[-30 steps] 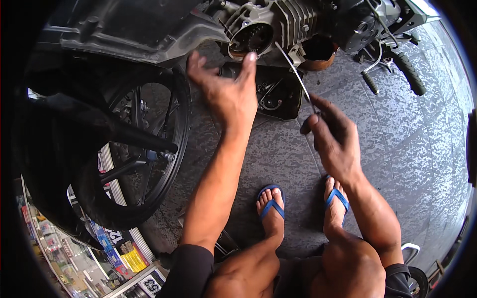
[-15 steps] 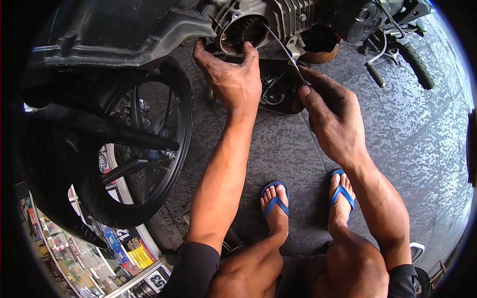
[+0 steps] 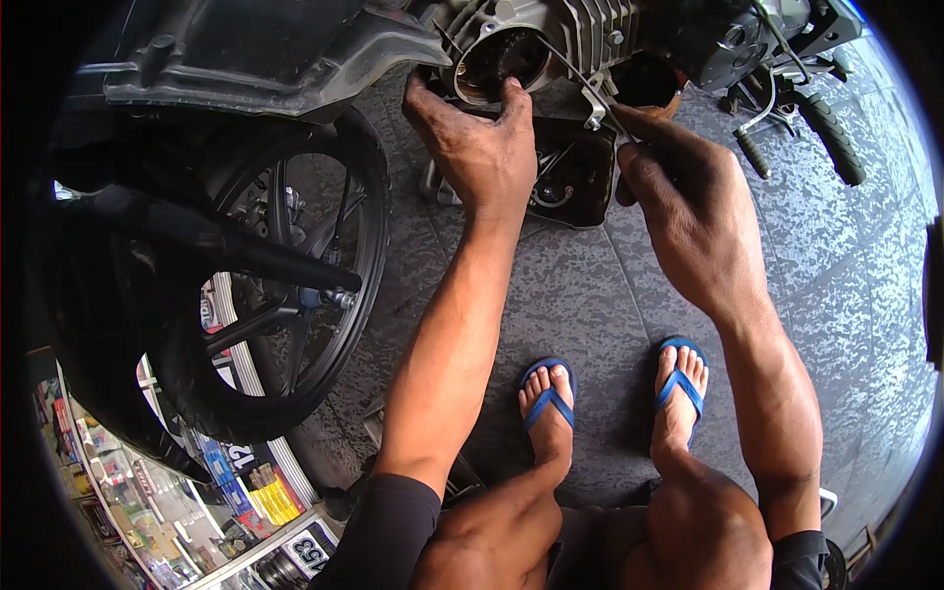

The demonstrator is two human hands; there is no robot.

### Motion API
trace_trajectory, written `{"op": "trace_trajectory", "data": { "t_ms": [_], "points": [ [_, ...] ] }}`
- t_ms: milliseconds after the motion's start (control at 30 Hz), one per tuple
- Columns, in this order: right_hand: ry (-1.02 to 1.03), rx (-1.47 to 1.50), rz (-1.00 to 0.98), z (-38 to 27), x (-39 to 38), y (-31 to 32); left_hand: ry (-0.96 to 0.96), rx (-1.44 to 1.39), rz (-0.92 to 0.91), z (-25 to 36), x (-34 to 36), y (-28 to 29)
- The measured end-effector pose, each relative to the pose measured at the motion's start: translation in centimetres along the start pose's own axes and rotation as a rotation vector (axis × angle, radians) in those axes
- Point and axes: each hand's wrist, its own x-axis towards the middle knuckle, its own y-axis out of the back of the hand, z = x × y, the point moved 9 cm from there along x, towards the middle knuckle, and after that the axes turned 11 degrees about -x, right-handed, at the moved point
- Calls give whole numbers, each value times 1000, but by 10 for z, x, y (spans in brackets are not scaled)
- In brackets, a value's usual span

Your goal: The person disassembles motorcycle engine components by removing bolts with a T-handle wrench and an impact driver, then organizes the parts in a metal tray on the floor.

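My left hand [image 3: 482, 157] cups the lower rim of a round opening in a finned metal engine [image 3: 501, 103]. Its thumb reaches to the opening's lower edge, while the index finger lies against the left side; the other fingers are hidden. Inside the opening sits a dark toothed sprocket [image 3: 516, 51], partly in shadow. My right hand [image 3: 693, 211] is closed around a thin metal rod [image 3: 575, 72], pinched between thumb and fingers. The rod slants up and left, its far end at the opening's upper right edge. Whether that end touches the sprocket, I cannot tell.
Under the engine a dark oily tray [image 3: 590, 187] holds small metal parts, beside a brown round container [image 3: 649, 87]. A motorcycle wheel [image 3: 369, 265] and black bodywork [image 3: 265, 54] stand left. A glass display case [image 3: 147, 492] fills the lower left. My feet in blue sandals [image 3: 551, 398] are on grey tiles.
The engine and both hands sit a little farther right in view. My right hand has risen slightly, and the rod lies at a flatter slant. My left hand keeps its place on the rim.
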Motion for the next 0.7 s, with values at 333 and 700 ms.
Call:
{"op": "trace_trajectory", "data": {
  "t_ms": [333, 700],
  "points": [
    [84, -316, -10, -21, 10, 20, -181, 77, 42, 21, 16, 6],
    [140, -355, 10, -26, 10, 23, -360, 101, 84, 34, 10, 21]
  ]
}}
